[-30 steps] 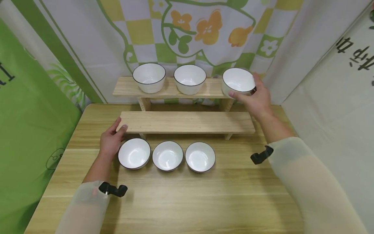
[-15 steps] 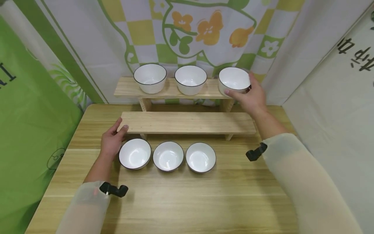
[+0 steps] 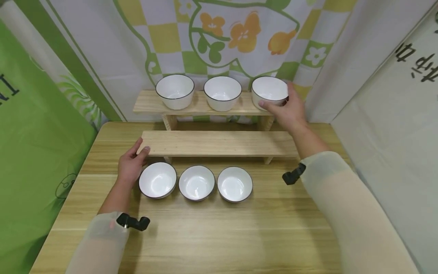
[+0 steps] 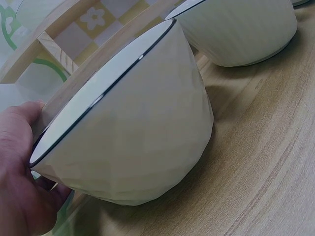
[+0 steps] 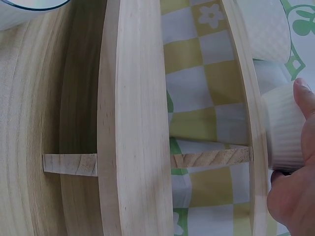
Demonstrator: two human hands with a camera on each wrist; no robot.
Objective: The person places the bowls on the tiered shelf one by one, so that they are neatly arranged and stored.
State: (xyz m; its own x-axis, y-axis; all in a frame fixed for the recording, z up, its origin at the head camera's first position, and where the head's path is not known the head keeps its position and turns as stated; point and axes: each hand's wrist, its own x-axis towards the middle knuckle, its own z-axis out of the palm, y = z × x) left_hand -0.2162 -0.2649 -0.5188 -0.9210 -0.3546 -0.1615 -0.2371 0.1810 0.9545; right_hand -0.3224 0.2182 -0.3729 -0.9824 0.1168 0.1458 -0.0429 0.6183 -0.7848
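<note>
My right hand (image 3: pixel 289 110) grips a white bowl with a dark rim (image 3: pixel 269 91) at the right end of the upper wooden shelf (image 3: pixel 147 102). In the right wrist view the thumb and fingers of that hand (image 5: pixel 293 196) curl round the ribbed bowl (image 5: pixel 280 128). My left hand (image 3: pixel 131 163) lies at the left end of the lower shelf (image 3: pixel 219 142), thumb touching its corner, right beside the left table bowl (image 3: pixel 157 180). The left wrist view shows this hand (image 4: pixel 19 172) against that bowl (image 4: pixel 133 123).
Two more white bowls (image 3: pixel 175 90) (image 3: pixel 222 92) stand on the upper shelf. Two others (image 3: pixel 196 182) (image 3: pixel 234 183) sit in a row on the wooden table (image 3: pixel 222 236). Fabric walls close in the back and both sides.
My right hand has carried the bowl a little left and further onto the upper shelf's right end. The left hand has stayed put.
</note>
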